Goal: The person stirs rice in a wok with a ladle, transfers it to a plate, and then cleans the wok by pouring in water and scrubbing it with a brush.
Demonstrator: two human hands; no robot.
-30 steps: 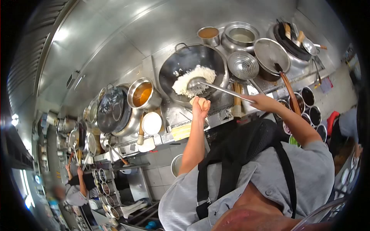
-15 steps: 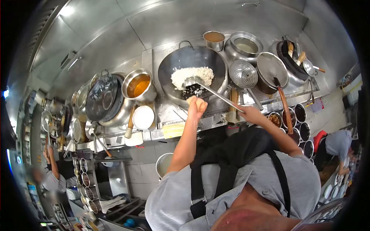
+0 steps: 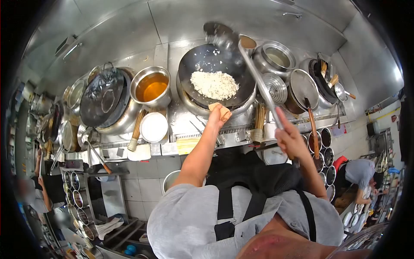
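White rice (image 3: 214, 85) lies in a heap in the black wok (image 3: 187, 67), with loose grains up the wok's far side. My left hand (image 3: 218, 115) is closed on a tan cloth (image 3: 220, 110) at the wok's near rim. The fingers of my right hand (image 3: 290, 137) wrap round the handle of a long metal ladle (image 3: 259, 80). Its blurred head is raised above the wok's far right edge, apart from the rice.
A pot of orange liquid (image 3: 152, 87) and a white round container (image 3: 154, 127) stand left of the wok. Right of it are a perforated strainer (image 3: 274, 88), a bamboo brush (image 3: 259, 123) and a mesh sieve (image 3: 304, 89). Other people work at both sides.
The ladle has risen out of the rice to above the wok's far edge. My right hand has moved slightly right and down. The rice now sits in a more compact heap.
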